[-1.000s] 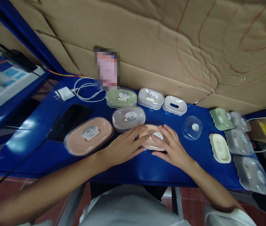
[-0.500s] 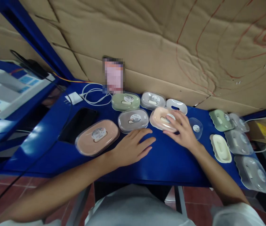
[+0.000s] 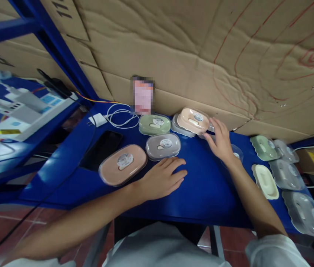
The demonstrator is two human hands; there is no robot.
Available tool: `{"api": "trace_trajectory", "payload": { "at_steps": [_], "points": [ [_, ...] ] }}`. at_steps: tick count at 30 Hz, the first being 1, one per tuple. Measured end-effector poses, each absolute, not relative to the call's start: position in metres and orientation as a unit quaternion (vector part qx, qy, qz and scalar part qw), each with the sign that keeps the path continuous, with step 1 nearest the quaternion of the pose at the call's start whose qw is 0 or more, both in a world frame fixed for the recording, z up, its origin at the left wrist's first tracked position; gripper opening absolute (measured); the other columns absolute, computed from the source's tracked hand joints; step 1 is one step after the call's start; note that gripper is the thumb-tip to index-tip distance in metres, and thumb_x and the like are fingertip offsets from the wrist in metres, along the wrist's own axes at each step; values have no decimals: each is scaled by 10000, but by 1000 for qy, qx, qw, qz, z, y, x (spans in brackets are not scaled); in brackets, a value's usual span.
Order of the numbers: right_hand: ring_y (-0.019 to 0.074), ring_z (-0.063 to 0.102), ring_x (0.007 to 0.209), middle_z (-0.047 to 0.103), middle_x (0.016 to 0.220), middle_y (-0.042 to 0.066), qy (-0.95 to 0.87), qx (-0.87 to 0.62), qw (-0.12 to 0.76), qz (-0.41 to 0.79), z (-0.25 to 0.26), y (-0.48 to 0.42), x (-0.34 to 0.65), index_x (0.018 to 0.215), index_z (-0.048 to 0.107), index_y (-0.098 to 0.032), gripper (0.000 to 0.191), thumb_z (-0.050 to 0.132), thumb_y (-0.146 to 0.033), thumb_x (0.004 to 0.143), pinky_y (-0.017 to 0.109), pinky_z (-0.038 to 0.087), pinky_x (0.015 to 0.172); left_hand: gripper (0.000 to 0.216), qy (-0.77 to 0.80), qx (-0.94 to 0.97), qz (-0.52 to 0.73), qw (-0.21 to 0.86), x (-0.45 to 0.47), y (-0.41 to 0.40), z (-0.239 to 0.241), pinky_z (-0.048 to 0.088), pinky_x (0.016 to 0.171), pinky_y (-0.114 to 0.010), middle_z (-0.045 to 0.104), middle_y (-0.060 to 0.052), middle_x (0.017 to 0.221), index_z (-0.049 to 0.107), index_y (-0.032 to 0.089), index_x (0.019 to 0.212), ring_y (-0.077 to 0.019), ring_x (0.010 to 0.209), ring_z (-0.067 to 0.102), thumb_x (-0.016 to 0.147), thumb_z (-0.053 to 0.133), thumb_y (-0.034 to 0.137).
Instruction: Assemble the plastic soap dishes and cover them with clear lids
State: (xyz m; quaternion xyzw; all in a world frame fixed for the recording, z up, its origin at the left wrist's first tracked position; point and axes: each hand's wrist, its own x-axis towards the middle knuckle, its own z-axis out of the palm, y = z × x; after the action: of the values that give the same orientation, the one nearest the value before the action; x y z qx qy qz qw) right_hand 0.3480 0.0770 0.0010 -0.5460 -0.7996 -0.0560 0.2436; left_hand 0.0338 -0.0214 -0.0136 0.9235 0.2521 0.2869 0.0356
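My right hand (image 3: pixel 220 141) grips the near end of a small peach soap box with a clear lid (image 3: pixel 193 120), held tilted on top of a grey-lidded box (image 3: pixel 179 128) at the back of the blue table (image 3: pixel 201 185). My left hand (image 3: pixel 161 178) lies flat on the table with fingers spread, empty, just in front of a grey-brown lidded box (image 3: pixel 163 145). A larger peach lidded box (image 3: pixel 123 164) sits to its left. A green lidded box (image 3: pixel 154 124) stands behind these.
A clear lid (image 3: pixel 236 155) lies partly under my right wrist. At the right are a cream tray (image 3: pixel 265 180), a green tray (image 3: pixel 263 145) and several clear grey lids (image 3: pixel 287 172). A black phone (image 3: pixel 101 149), white charger and cable (image 3: pixel 120 118) lie at the left. Cardboard (image 3: pixel 201 55) backs the table.
My right hand has carried the small peach box from the table's middle back onto the grey-lidded box. My left hand let go of it and stayed flat on the table.
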Motion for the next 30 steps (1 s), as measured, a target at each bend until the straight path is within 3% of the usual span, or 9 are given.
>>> {"api": "trace_trajectory", "payload": {
  "at_steps": [8,13,17,20,24,27,30],
  "points": [
    [372,633,1365,692,1449,164,-784,-605,130,-50,-13,16,385,1501,580,-191,503,491,-488,1105,633,430,1192,149,229,937,258,51,38,-25,-16,566,1003,-403,669,-119,1334,722,180,1141,-278,1236,654,1047,612,215],
    [284,714,1226,777,1274,68,-843,-514,138,86,8,-16,375,1283,704,-278,259,570,-402,1100,527,497,1132,187,226,941,242,63,39,-24,-20,569,1019,-405,664,-124,1351,709,182,1202,-277,1249,653,1047,609,211],
    [218,733,1184,785,1241,27,-845,-466,212,155,26,-26,375,1226,723,-301,182,615,-333,1084,409,542,1082,258,221,945,230,74,40,-23,-22,561,1060,-426,644,-128,1404,677,186,1288,-295,1280,641,1039,625,228],
    [245,734,1170,789,1213,48,-797,-548,248,61,29,-22,393,1206,739,-281,211,600,-384,1085,430,550,1064,282,215,946,227,85,42,-23,-23,538,1096,-426,639,-124,1426,661,188,1318,-296,1319,621,1043,624,233],
    [358,690,1262,723,1364,145,-709,-682,163,-72,16,-17,424,1352,699,-224,457,516,-548,1086,564,541,1082,323,193,953,217,86,44,-24,-23,509,1113,-420,635,-113,1455,640,199,1359,-288,1364,590,1049,640,290],
    [411,647,1325,646,1469,205,-683,-721,88,-81,-1,-17,437,1495,609,-192,624,504,-629,1062,624,540,1082,299,174,960,206,75,44,-24,-22,497,1107,-405,654,-96,1432,660,199,1297,-279,1382,575,1030,688,331],
    [408,615,1372,660,1451,200,-714,-695,80,-37,-13,-18,441,1498,615,-193,625,489,-626,1065,647,515,1130,308,193,958,206,58,43,-23,-22,493,1116,-420,665,-112,1408,676,189,1229,-290,1358,595,1009,726,398]
  ]
}}
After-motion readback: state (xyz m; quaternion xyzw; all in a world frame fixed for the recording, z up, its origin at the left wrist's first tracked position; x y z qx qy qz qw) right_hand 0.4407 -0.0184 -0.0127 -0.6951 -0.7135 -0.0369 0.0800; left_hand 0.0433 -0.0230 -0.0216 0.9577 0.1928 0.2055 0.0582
